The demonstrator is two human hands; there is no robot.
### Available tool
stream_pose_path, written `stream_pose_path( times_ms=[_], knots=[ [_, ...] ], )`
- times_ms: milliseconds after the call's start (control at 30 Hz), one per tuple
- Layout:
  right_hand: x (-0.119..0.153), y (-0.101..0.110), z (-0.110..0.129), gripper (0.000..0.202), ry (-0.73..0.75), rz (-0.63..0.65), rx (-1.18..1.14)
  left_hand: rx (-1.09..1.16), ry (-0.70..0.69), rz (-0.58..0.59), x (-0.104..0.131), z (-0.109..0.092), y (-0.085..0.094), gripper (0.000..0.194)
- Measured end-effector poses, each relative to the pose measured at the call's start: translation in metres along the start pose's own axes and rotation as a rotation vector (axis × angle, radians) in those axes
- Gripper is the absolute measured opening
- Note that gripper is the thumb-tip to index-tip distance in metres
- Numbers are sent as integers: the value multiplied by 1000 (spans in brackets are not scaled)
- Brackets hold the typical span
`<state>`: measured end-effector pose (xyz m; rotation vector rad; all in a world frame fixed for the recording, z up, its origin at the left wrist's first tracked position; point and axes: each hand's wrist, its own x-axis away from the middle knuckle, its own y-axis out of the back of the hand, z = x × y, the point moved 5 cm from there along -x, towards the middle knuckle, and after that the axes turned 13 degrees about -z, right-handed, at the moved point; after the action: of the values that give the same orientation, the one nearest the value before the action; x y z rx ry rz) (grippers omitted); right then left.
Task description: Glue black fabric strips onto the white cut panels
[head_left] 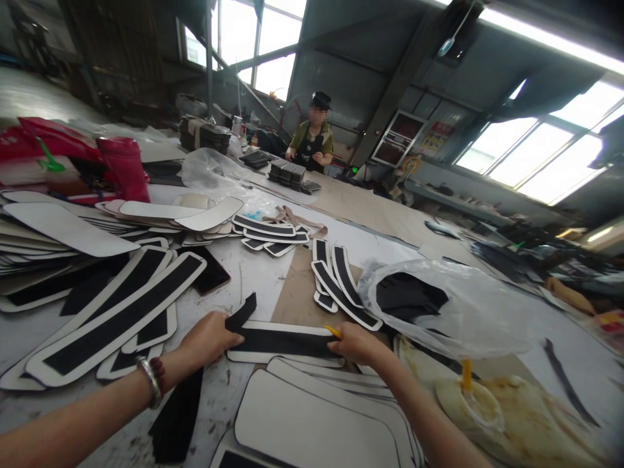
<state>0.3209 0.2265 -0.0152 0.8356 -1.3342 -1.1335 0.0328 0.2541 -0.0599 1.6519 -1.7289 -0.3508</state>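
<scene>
A long white panel (280, 326) lies across the table in front of me, with a black fabric strip (287, 342) along its middle. My left hand (212, 338) is closed on the strip's left end, its thumb over the panel's edge and a loose tail sticking up behind. At the panel's right end my right hand (359, 343) is closed around a thin yellow stick-like tool (333, 331), whose far end is hidden in the palm. Its fingers touch the strip's right end. Another black strip (178, 416) hangs down below my left wrist.
Blank white panels (316, 416) are stacked nearest me. Strip-covered panels (121, 318) pile up at left, with more (341, 279) beyond my right hand. A plastic bag (439, 305) holds black material. A stained pot (487, 403) stands at right. Across the table is a person (312, 140).
</scene>
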Motion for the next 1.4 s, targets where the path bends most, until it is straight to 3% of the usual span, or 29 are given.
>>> stream_pose_path(
  times_ms=[433,1400],
  knots=[
    [-2,6,-5,22,5,82,-65,16,17,30,-2,0,-1,21],
    [14,2,10,30,-111,-151,127,-36,-58,3,2,-4,-1,13]
  ],
)
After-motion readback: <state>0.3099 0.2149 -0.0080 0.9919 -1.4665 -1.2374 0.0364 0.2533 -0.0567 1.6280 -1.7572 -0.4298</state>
